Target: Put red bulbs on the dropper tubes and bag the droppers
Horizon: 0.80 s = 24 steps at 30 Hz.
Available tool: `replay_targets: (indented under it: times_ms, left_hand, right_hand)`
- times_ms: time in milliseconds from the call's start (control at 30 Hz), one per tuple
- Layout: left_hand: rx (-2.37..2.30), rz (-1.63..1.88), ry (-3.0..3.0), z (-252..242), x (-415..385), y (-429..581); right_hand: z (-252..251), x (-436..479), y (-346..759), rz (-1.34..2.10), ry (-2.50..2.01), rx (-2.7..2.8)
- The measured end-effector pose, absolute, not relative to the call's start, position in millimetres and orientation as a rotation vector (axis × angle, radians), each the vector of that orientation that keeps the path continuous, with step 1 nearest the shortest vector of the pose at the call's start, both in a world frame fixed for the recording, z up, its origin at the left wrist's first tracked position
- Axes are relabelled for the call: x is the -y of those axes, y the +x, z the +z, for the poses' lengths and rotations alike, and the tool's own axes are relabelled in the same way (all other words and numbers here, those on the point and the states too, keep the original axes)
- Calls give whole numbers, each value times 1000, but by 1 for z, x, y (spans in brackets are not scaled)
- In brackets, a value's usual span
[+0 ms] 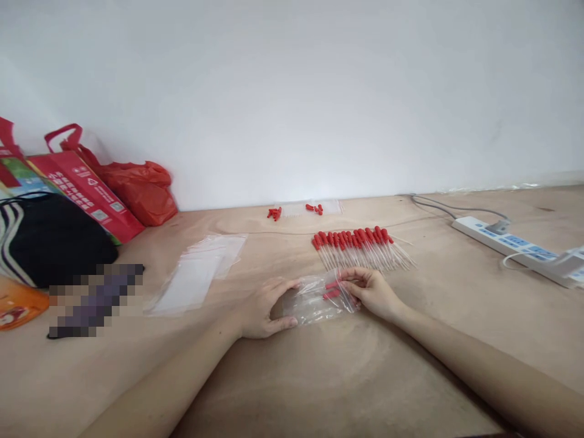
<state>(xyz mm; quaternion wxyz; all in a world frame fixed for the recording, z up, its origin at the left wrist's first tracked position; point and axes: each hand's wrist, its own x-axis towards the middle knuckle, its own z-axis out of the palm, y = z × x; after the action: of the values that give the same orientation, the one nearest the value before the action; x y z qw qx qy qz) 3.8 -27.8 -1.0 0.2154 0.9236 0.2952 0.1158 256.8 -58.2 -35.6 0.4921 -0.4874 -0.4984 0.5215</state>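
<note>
Clear bag [311,309] | left hand [265,310] spread at left edge | right hand [375,295] pinching right edge | red-tipped sticks [362,246] beyond

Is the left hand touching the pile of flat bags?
Apart: the head view shows bare table between the left hand and the pile.

Near centre on the table [328,389], a plastic bag [314,309] lies between the left hand [269,307] and the right hand [371,295]. Just behind it, rightward, lies a row of tipped sticks [353,242]; to its left, beyond the left hand, a spread of flat bags [196,271]. Farther back, near the wall [292,103], lie two clusters of small pieces [274,213]. At right: a power strip [511,243]. At far left: a drawstring bag [59,243] before a shopping bag [91,194], with a carrier bag [146,188] behind, to the right.
</note>
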Motion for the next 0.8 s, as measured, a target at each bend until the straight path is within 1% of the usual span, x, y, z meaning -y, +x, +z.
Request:
replay_targets:
  times_ms: [100,233,300,400,433,500,633,800]
  left_hand:
    - [-779,344,2572,-1,26,5]
    - [-689,381,2586,-3,24,6]
    - [-678,404,2570,-3,24,6]
    - [-696,422,2553,-3,25,5]
    - [-701,420,2553,-2,26,5]
    - [-702,405,2561,-2,26,4]
    - [-696,366,2574,-2,25,4]
    - [-696,361,2573,0,26,5]
  right_hand:
    - [-42,57,253,1256,-1196,1245]
    - [-44,51,260,1144,-1347,1310]
    - [-37,41,274,934,-1454,1401]
    - [-23,14,303,371,-1636,1540]
    - [-19,3,312,230,-1729,1538]
    - [-14,-17,326,46,-1926,1510]
    - [-15,-42,332,-6,-2078,1524]
    - [-19,-46,327,31,-2088,1436]
